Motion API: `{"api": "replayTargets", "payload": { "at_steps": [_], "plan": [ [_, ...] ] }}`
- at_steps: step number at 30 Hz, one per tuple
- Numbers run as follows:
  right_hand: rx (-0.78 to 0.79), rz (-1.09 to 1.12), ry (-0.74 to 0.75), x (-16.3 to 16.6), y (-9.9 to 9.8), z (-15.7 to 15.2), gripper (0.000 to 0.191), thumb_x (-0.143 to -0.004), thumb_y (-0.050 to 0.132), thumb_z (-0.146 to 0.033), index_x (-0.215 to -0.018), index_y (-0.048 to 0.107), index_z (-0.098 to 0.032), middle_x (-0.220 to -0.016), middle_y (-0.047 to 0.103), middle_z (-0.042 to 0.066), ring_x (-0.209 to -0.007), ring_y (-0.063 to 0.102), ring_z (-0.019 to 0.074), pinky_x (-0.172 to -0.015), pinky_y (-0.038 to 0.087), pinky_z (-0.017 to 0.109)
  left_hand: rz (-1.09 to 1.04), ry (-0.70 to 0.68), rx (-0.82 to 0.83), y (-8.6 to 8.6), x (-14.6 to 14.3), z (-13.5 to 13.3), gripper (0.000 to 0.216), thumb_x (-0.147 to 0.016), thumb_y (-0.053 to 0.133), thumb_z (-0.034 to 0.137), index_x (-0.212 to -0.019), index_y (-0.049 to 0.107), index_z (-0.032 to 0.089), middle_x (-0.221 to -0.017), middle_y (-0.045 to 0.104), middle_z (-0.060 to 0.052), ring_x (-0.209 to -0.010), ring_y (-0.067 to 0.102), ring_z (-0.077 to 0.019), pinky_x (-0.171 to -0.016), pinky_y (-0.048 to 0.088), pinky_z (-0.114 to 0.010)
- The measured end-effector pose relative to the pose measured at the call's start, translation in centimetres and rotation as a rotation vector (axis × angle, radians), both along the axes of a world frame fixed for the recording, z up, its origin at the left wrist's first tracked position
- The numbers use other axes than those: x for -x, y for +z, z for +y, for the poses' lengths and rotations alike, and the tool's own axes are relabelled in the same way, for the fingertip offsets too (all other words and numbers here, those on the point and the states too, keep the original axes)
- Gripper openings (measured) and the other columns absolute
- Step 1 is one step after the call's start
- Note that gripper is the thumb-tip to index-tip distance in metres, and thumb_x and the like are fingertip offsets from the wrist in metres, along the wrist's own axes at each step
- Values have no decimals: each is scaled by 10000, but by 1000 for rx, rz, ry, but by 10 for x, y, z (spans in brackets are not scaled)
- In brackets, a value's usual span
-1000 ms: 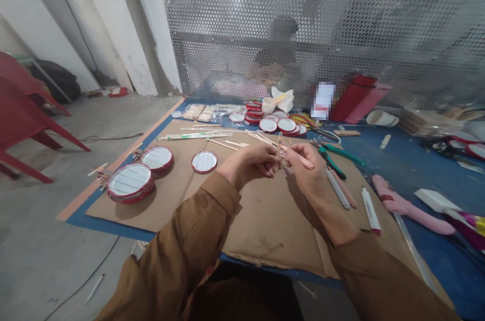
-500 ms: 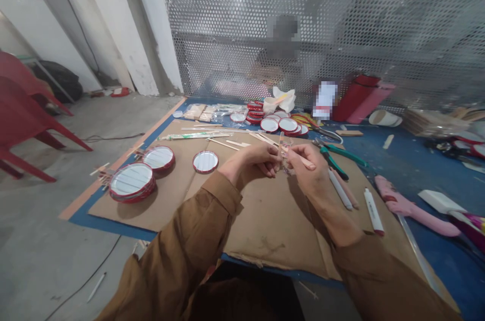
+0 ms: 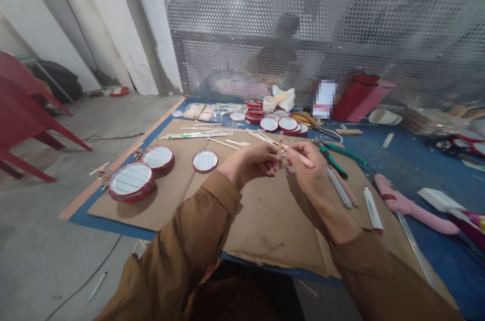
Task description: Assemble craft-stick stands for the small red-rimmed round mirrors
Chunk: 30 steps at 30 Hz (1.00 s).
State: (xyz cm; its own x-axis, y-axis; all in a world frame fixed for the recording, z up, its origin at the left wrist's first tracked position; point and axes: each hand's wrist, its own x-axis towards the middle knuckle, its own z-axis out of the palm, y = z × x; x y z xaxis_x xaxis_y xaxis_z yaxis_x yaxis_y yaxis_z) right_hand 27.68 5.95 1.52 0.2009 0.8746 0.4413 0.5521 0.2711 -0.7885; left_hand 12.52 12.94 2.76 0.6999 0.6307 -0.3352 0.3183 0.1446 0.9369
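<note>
Above the cardboard sheet [image 3: 265, 225], my left hand [image 3: 265, 158] pinches a short, flat wooden stick [image 3: 281, 140] that stands upright between its fingertips. My right hand [image 3: 311, 162] is close beside it, fingers closed around a pale wooden stick [image 3: 306, 161] pointing toward the upright one. The fingers partly hide where the two sticks come close, and I cannot tell if they touch. Behind the hands lie several thin wooden strips [image 3: 233, 143]. To the left rests a red-rimmed round lid [image 3: 205, 161], with two larger red-rimmed round pieces [image 3: 131, 179] with sticks at their edges farther left.
Green-handled pliers [image 3: 333, 162], markers [image 3: 373, 210] and a pink glue gun [image 3: 413, 207] lie to the right. Stacked red-rimmed lids [image 3: 288, 124], scissors [image 3: 328, 132], a phone [image 3: 325, 99] and a red bottle [image 3: 356, 96] stand or lie along the back, before a perforated metal panel [image 3: 227, 18].
Both hands keep their hold on the sticks, almost in the same place. The right fingers shift very slightly; the whole view moves a little.
</note>
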Motion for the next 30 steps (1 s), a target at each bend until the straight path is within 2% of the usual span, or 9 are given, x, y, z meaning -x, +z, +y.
{"api": "replayTargets", "payload": {
  "at_steps": [7,14,20,25,30],
  "plan": [
    [0,-17,40,0,-1,0,306,-884,581,-524,-907,645,-226,-787,701,32,-695,633,199,-655,477,321,4,-15,4,0,0,0,133,-958,508,103,-844,571,131,-591,629,18,-535,662,-103,-587,568,-213],
    [8,-27,28,1,1,-2,306,-875,591,-524,-884,647,-222,-737,681,19,-671,623,194,-633,466,311,-12,-15,1,-1,1,1,136,-930,638,191,-822,574,137,-606,637,11,-551,663,-108,-597,567,-219],
    [30,-29,34,1,0,-2,288,-879,588,-504,-880,640,-221,-725,671,16,-647,617,190,-616,459,306,9,-15,-10,1,0,0,165,-956,504,79,-808,553,135,-572,627,20,-515,652,-96,-564,556,-204],
    [19,-34,-13,-1,-1,-1,251,-862,592,-471,-867,650,-227,-742,682,23,-651,623,198,-624,466,319,18,-21,-5,2,1,-1,140,-950,543,133,-812,566,128,-569,629,15,-513,648,-90,-574,559,-200],
    [1,3,-26,-3,-2,1,284,-856,611,-512,-868,656,-232,-768,696,29,-696,642,213,-651,485,332,10,-22,-4,-2,1,2,168,-953,575,171,-789,569,136,-583,631,5,-539,658,-98,-583,556,-201]
  ]
}}
